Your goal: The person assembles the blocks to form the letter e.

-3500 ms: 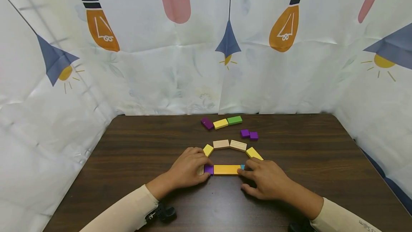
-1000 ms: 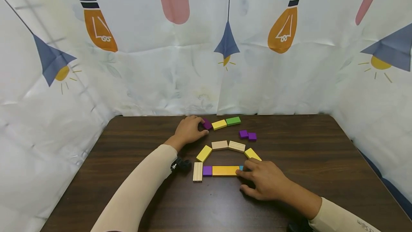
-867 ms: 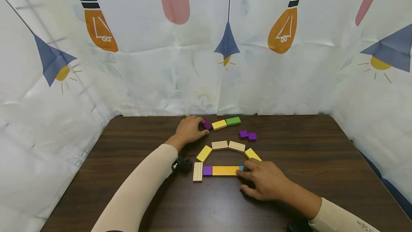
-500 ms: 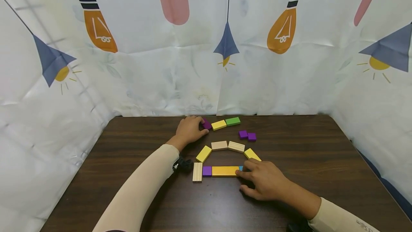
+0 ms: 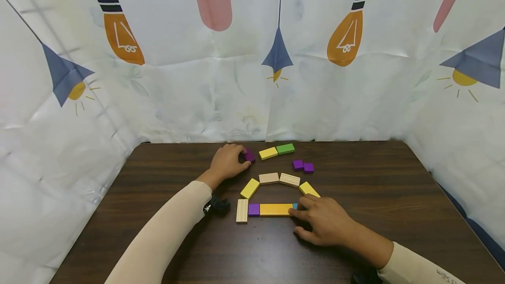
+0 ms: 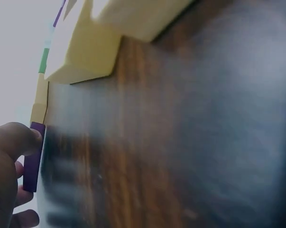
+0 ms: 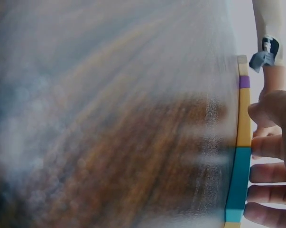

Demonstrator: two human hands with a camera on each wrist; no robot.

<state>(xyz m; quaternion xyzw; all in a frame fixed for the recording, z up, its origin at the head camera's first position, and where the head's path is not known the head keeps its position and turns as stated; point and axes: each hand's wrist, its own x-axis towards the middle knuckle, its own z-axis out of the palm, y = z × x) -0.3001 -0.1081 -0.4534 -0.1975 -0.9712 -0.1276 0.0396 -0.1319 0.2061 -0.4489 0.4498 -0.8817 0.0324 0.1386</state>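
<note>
Toward the back of the table, my left hand [image 5: 225, 162] pinches a dark purple block [image 5: 248, 155] between thumb and fingers. The left wrist view shows the thumb against one face of that purple block [image 6: 33, 159]. My right hand [image 5: 325, 220] lies at the right end of a front row, fingers extended. Its index fingertip touches the long orange block [image 5: 276, 210], and the other fingers lie along a teal block [image 7: 238, 183], mostly covered in the head view. That row continues left with a purple block [image 5: 254, 210] and an upright-lying wooden block [image 5: 242, 211].
Behind the row, yellow blocks [image 5: 250, 188] and wooden blocks [image 5: 269, 178] form an arch. A yellow block [image 5: 268, 153] and a green block [image 5: 286, 148] touch end to end farther back. Two small purple blocks [image 5: 303, 166] sit right of them. A patterned cloth [image 5: 197, 100] hangs behind the table.
My left hand left the wooden block at the row's left end and reached back to the dark purple block. It has since drawn that block left, away from the yellow one. The right hand stays put.
</note>
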